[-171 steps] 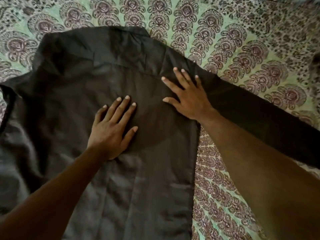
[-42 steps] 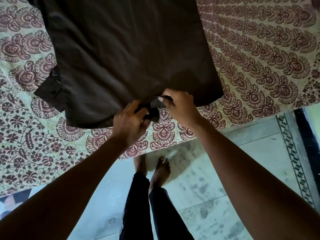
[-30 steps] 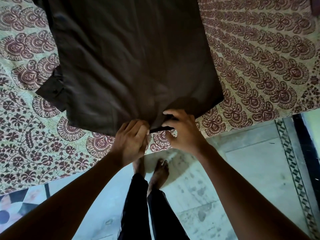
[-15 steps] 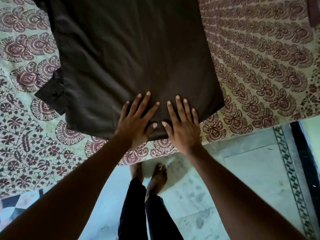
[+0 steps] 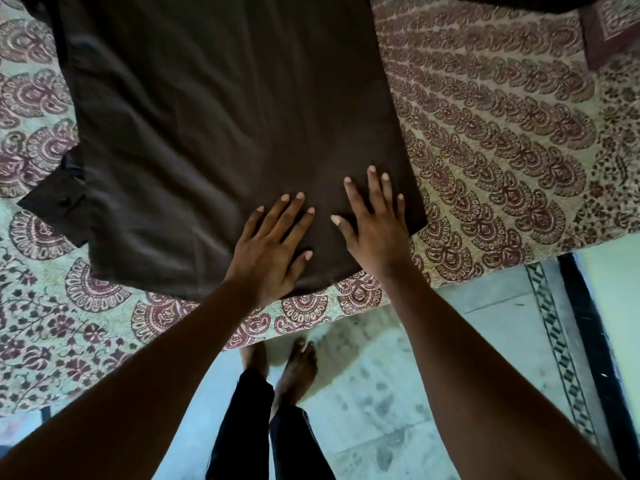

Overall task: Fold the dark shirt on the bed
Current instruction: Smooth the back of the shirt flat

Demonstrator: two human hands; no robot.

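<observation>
Dark brown-black cloth: one dark shirt (image 5: 221, 126), lying flat on the bed (image 5: 502, 140), which is covered by a green sheet with a maroon paisley print. Count: one shirt, two hands, two bare feet, one cuff visible.

Shirt's long axis runs from the near edge of the bed away toward the top of the view; its hem lies nearest the person, close to the bed's edge, and the far end is cut off by the frame. One sleeve cuff (image 5: 57, 206) sticks out past the shirt's left side and lies on the sheet.

Left hand (image 5: 273, 251): flat, palm down, fingers straight and spread, pressing the shirt just above the hem. It grips nothing.

Right hand (image 5: 377, 226): likewise flat, palm down, fingers straight and spread, pressing near the shirt's lower right corner. It grips nothing. The two hands are side by side, near each other but not touching.

Below the bed edge: pale tiled floor (image 5: 485, 341) with a patterned border strip; the person's feet (image 5: 298, 365) stand on it, dark trouser legs above them.

A maroon printed cloth (image 5: 609, 26) shows at the upper right corner; what it is cannot be told.
</observation>
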